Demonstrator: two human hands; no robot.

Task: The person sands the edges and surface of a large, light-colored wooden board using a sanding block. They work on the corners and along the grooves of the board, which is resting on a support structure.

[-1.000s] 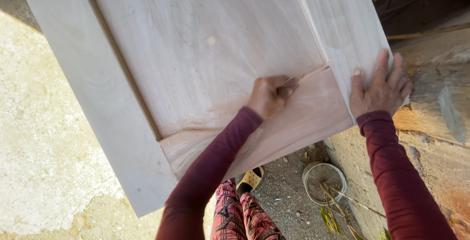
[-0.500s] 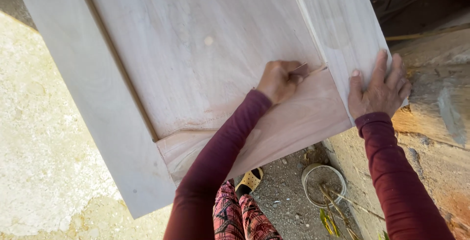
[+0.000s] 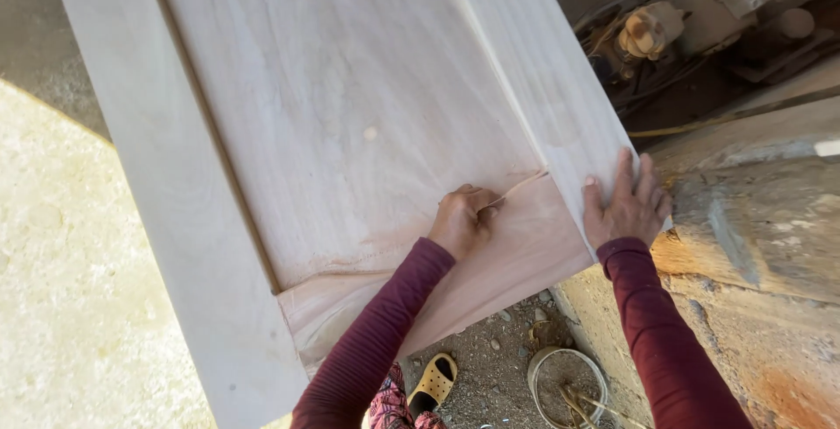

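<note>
At centre frame the left hand (image 3: 464, 219) is clenched, fingers pinched on something thin and pale, possibly a small strip of sandpaper, pressed into the groove where the flat centre panel meets the bottom rail of the pale wooden door panel (image 3: 350, 158); it has slid along that groove toward the right stile since a second ago, so the rubbing has nearly reached the corner. Right of centre, the right hand (image 3: 626, 206) lies flat with fingers spread, steadying the door's right edge. That door fills most of the frame, long axis running from lower centre to upper left, leaning over the rough timber block (image 3: 761, 245) at right, a yellow sandal (image 3: 435, 381) on gravel below.
</note>
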